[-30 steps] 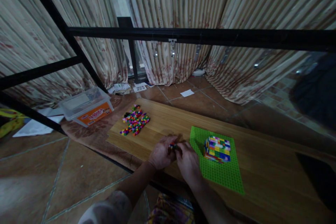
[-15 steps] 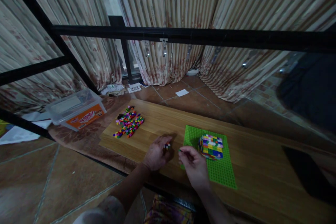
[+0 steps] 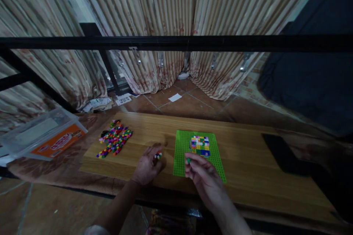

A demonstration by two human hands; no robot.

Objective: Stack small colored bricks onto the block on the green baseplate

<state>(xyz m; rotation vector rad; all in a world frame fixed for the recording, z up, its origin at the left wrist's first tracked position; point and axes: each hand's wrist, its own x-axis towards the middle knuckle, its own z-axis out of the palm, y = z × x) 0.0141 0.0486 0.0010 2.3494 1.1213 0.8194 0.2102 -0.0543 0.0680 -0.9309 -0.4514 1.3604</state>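
Observation:
My left hand [image 3: 147,167] rests on the wooden board [image 3: 248,161], fingers curled round a small cluster of coloured bricks [image 3: 157,155]. My right hand [image 3: 202,176] hovers over the near edge of the green baseplate [image 3: 182,161], pinching a small green brick [image 3: 188,160] at its fingertips. A multicoloured brick cube [image 3: 200,145] stands on the baseplate, just beyond the right hand. A loose pile of coloured bricks [image 3: 114,141] lies on the board to the left of my left hand.
A clear plastic box with an orange label [image 3: 46,137] sits on the floor at the left. A black metal frame bar [image 3: 176,43] crosses the view above the board. Striped curtains hang behind. A dark flat object [image 3: 278,152] lies on the board's right end.
My hands were together on the brick cluster; the right one has pulled away with a green brick toward the baseplate. The left still holds the cluster. The camera has swung to the right.

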